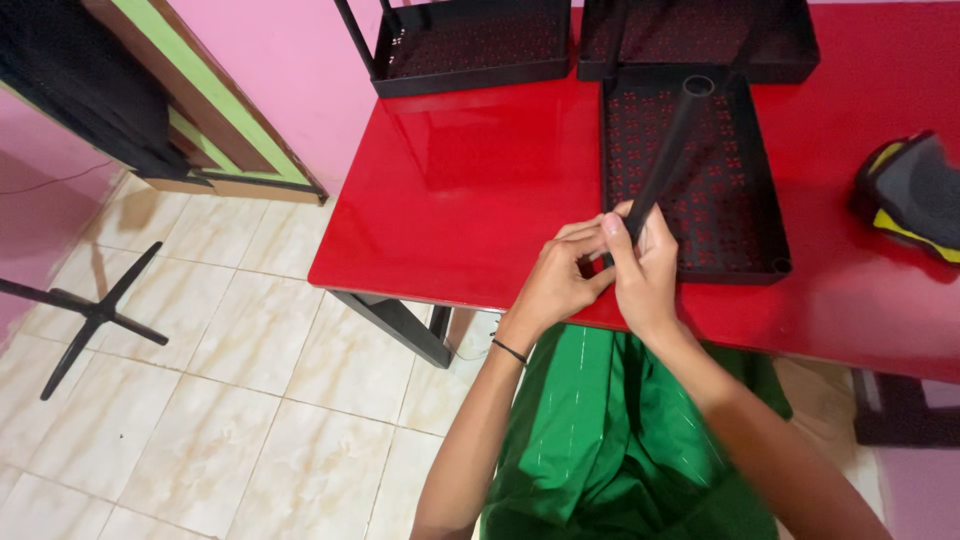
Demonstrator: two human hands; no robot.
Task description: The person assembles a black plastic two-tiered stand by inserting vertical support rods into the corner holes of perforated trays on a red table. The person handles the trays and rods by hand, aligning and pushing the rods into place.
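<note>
A black hollow tube point(668, 150) slants up from my hands over a black perforated tray point(762, 210) lying on the red table point(470, 190). My right hand point(645, 270) grips the tube's lower end, thumb up along it. My left hand point(558, 275) touches the same lower end from the left, fingers curled around its tip. Both hands hover at the table's near edge, above my green garment. The tube's bottom end is hidden by the fingers.
Two more black perforated trays point(470, 45) point(700, 40) stand at the table's far side. A grey and yellow cloth item point(915, 195) lies at the right. A black cross-shaped base point(90, 310) rests on the tiled floor at left, beside a pink wall.
</note>
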